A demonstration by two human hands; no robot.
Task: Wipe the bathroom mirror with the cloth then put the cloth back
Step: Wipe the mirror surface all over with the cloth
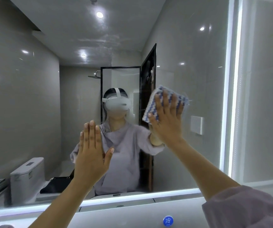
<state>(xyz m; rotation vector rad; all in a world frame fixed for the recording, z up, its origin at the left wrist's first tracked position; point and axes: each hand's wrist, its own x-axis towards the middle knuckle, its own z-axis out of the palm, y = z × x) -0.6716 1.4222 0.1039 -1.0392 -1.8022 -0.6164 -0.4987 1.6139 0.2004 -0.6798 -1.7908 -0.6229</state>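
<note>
A lilac sleeve (247, 209) fills the lower right corner of the frame, and from it the bare right arm goes up toward the middle. The right hand (167, 122) lies flat on the cloth (162, 88), with straight, spread fingers that press it against the mirror (34, 96). The cloth is blue and white with a wavy pattern, and it sits right of the centre of the frame, on the glass. It hides part of the dark door (148, 71) seen in the reflection.

The left hand (92, 150) is raised at the lower centre, flat, with the fingers together and the thumb apart. It holds nothing; I cannot tell if it touches the glass. It covers part of the person's reflection, which wears a white headset (117, 103).

Around them the mirror shows a glass screen with a black frame (121, 79), a shower head (94, 75), a toilet (27, 175) at the lower left, a white wall switch (196, 125) at the right and round ceiling lights (99, 14) at the top. A bright light strip (231, 96) runs along the right and bottom edges of the mirror. Below it, at the bottom of the frame, is a round blue sticker (168, 220).
</note>
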